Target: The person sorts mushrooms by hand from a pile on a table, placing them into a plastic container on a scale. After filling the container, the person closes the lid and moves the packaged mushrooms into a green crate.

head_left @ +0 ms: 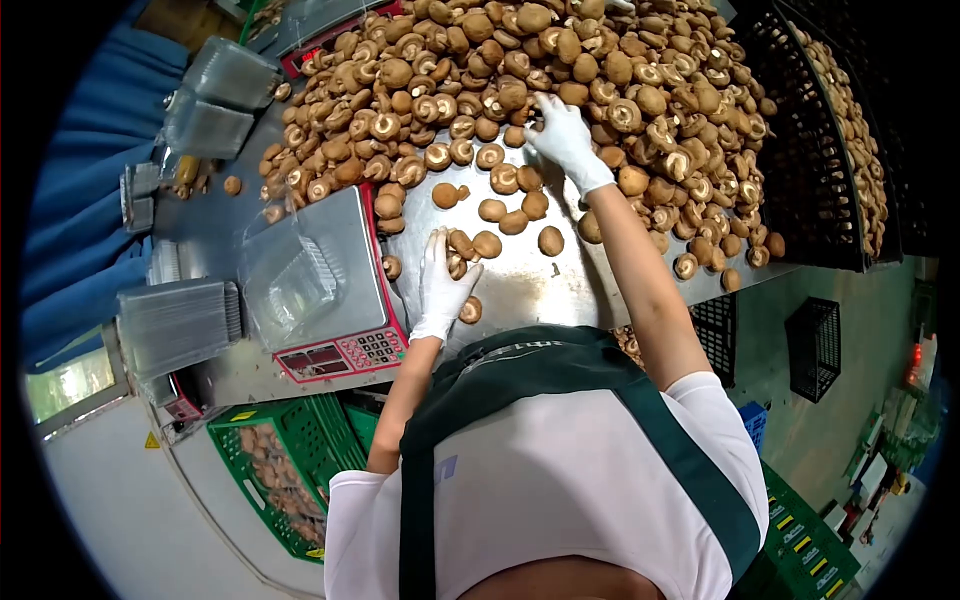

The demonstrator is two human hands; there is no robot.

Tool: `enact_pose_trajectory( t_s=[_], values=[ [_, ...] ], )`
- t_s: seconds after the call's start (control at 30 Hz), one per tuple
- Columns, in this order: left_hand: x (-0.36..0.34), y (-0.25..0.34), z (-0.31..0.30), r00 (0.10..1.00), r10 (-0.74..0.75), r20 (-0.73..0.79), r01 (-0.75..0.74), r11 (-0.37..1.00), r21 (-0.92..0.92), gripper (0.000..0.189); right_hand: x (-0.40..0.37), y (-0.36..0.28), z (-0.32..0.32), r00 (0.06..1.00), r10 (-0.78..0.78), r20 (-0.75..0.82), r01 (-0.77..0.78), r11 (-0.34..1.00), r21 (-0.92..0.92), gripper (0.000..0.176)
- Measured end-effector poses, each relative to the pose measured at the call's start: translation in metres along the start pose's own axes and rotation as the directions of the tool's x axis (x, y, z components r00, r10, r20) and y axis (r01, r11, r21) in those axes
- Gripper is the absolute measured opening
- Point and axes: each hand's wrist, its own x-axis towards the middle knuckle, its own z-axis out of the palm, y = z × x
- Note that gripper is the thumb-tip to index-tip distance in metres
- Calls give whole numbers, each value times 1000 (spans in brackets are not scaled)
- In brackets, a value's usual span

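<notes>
My left hand (443, 295), in a white glove, is low over the steel table beside the scale. Its fingers and thumb curl round a shiitake mushroom (457, 267), and other loose mushrooms touch or lie near the fingertips. Also gloved, my right hand (565, 145) reaches to the near edge of a big heap of brown shiitake mushrooms (650, 100). Its thumb and fingers are spread, and I see nothing between them. Several single mushrooms (513, 222) lie on the bare steel (540, 290) between the two hands.
A red-edged scale (340, 345) bears a clear plastic tray (295, 285). Stacked clear trays (175, 325) stand at left. Black crates of mushrooms (835, 150) flank the heap at right. Below the table is a green crate (270, 470); a black crate (815, 345) sits on the floor.
</notes>
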Motion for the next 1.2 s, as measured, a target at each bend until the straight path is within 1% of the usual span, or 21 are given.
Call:
enact_pose_trajectory(
  t_s=[0.07, 0.13, 0.2, 0.27, 0.3, 0.33, 0.4, 0.5, 0.57, 0.67, 0.7, 0.73, 0.8, 0.83, 0.87, 0.9, 0.93, 1.0, 1.03, 1.17, 1.2],
  values=[
    [-3, 3, -4, 996, -69, 50, 71, 997, -25, 86, -7, -13, 21, 999, -40, 35, 47, 972, -232, 67],
    [-6, 0, -4, 998, -55, 27, 55, 998, -25, 86, -25, -18, 56, 984, -162, 78, 177, 947, -269, 60],
    [-8, -5, -2, 999, -43, 0, 43, 999, -29, 86, -51, -23, 63, 970, -241, -26, 241, 970, 6, 55],
    [-13, -11, 0, 998, 43, -43, -42, 999, 18, 89, -84, -33, 46, 935, -354, -25, 353, 923, 156, 51],
    [-15, -11, 0, 999, 35, -38, -35, 999, 19, 89, -98, -31, 50, 935, -354, 21, 335, 901, 275, 49],
    [-15, -7, -2, 999, 32, -2, -32, 998, 47, 93, -115, -35, 40, 933, -359, -5, 340, 880, 331, 47],
    [-17, -3, -7, 999, 29, 38, -32, 997, 75, 96, -135, -21, 35, 938, -340, -68, 343, 880, 329, 49],
    [-25, 7, -20, 994, 20, 104, -38, 985, 171, 104, -160, -8, 6, 983, -147, -106, 174, 931, 321, 51],
    [-33, 19, -33, 958, -140, 249, 49, 939, 341, 109, -178, 7, -3, 1000, -30, 5, 29, 981, 191, 67],
    [-39, 11, -31, 954, -102, 282, -7, 932, 362, 116, -191, 2, -9, 945, 88, 315, -83, 996, -30, 96],
    [-39, 11, -30, 954, -103, 280, -6, 932, 363, 116, -196, 5, 7, 940, 89, 330, -89, 996, -15, 103],
    [-36, 16, -29, 949, -124, 290, 20, 941, 336, 116, -195, 6, 15, 940, 83, 330, -84, 996, -13, 103],
    [-31, 12, -25, 942, -151, 299, 52, 948, 313, 116, -190, 7, 25, 976, 80, 201, -102, 989, 104, 105],
    [-25, 1, -16, 959, -137, 250, 60, 954, 293, 115, -182, 9, 32, 989, 63, 133, -83, 985, 154, 105],
    [-17, -6, -10, 972, -121, 199, 64, 960, 274, 115, -172, 7, 31, 989, 59, 133, -80, 984, 157, 105],
    [-7, -11, -5, 964, -175, 199, 129, 966, 223, 113, -161, 2, 29, 989, 45, 138, -64, 987, 144, 105],
    [0, -12, -5, 965, -172, 197, 127, 966, 225, 113, -150, -1, 28, 989, 32, 143, -51, 990, 131, 106],
    [15, -11, -4, 979, -59, 195, 29, 988, 155, 114, -129, -9, 26, 974, 44, 224, -55, 998, 43, 113],
    [24, -9, -4, 973, -36, 229, 25, 998, 50, 117, -119, -10, 24, 961, 18, 278, -31, 999, 42, 114],
    [43, 7, 9, 981, 43, 187, -47, 999, 17, 123, -101, -24, 12, 894, -56, 445, 30, 997, 65, 112],
    [47, 8, 9, 982, 40, 187, -43, 999, 14, 123, -100, -21, 17, 892, -57, 449, 32, 998, 63, 112]
  ],
)
